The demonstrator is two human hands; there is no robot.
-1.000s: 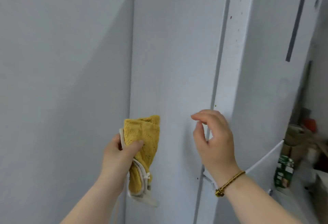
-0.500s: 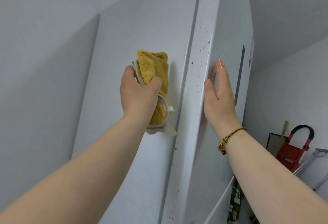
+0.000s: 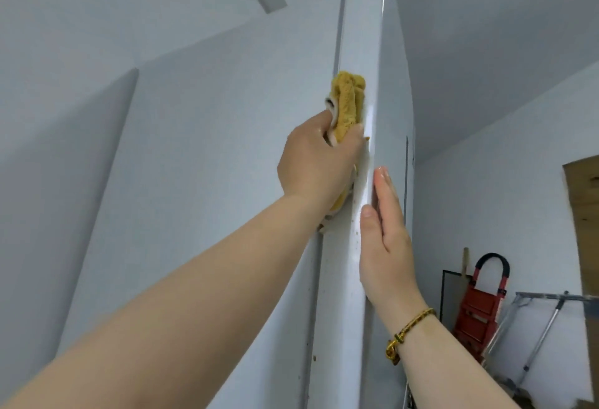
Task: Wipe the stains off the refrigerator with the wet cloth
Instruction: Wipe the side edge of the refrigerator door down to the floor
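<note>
The white refrigerator (image 3: 220, 155) fills the middle of the head view, with its door edge (image 3: 359, 35) running up the centre. Small brown stains (image 3: 357, 232) dot that edge below my hands. My left hand (image 3: 316, 162) is closed on a folded yellow cloth (image 3: 445, 102) with a white backing and presses it against the door edge, high up. My right hand (image 3: 384, 240) lies flat with fingers straight against the right face of the door, thumb on the edge, just below and right of the cloth. It holds nothing.
A white wall (image 3: 48, 116) stands to the left of the refrigerator. At the lower right are a red folding step ladder (image 3: 479, 305), a metal rack (image 3: 544, 327) and a brown board (image 3: 586, 214) against the wall.
My left hand has carried the cloth up and rightward from the side panel onto the door edge. My right hand has stayed flat on the door. The camera has tilted upward.
</note>
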